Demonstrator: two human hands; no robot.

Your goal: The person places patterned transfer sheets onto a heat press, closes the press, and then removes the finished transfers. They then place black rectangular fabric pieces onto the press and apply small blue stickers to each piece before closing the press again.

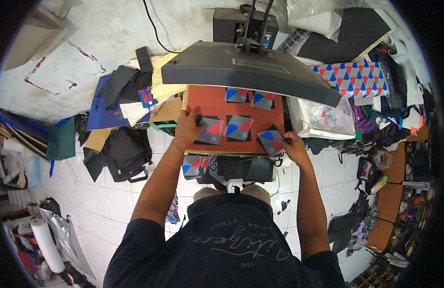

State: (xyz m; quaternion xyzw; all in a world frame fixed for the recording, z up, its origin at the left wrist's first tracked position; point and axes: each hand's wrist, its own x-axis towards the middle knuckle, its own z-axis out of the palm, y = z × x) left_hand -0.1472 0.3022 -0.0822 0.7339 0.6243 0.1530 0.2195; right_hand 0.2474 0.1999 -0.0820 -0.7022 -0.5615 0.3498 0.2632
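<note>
Several grey squares with red and blue print, each over a black piece, lie in two rows on the reddish-brown pad (217, 104) of a heat press. My left hand (187, 129) is at the pad's left edge, fingers apart, its thumb touching the front-left square (213, 132). My right hand (295, 148) pinches the right edge of the front-right square (270, 142), which sits tilted over its black piece and reaches past the pad's front edge. Between them is the front-middle square (238, 127). The raised dark upper plate (246, 67) partly hides the back row.
Nearest my body, a stack of printed squares (192, 165) lies beside black pieces (231, 168). A white tray (323, 128) with clear plastic stands right of the press, below a patterned red and blue sheet (351, 79). Yellow sheets (169, 77) and black fabric lie to the left.
</note>
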